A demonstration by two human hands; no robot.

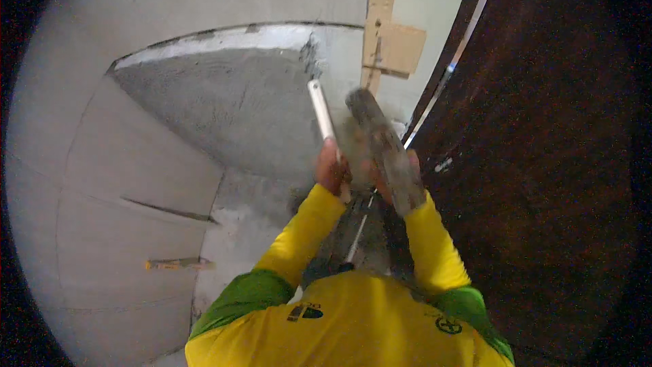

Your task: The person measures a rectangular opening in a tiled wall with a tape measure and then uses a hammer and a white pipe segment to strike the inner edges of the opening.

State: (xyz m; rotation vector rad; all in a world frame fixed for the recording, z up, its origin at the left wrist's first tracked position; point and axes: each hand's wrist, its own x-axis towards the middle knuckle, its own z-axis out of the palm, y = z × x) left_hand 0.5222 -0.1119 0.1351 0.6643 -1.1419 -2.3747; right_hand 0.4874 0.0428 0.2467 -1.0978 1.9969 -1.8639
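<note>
In front of my chest my left hand (331, 174) is closed around a narrow pale bar (321, 110) with a small hole near its far end. The bar points up and slightly left. Just to the right, my right hand (382, 182) grips a long, grey, mortar-smeared plastering trowel (387, 146) with a rounded far end. Its blade covers most of the fingers and is a little blurred. The two tools are apart, nearly side by side. Ahead of them lies a patch of grey mortar (224, 105), its far edge bordered by a whitish band (224, 42).
Large pale tiles (122, 183) cover the left side, with a thin yellow-ended strip (178, 264) near them. Taped cardboard (402, 47) runs up at the far centre. A dark brown door-like panel (536, 163) stands close on my right.
</note>
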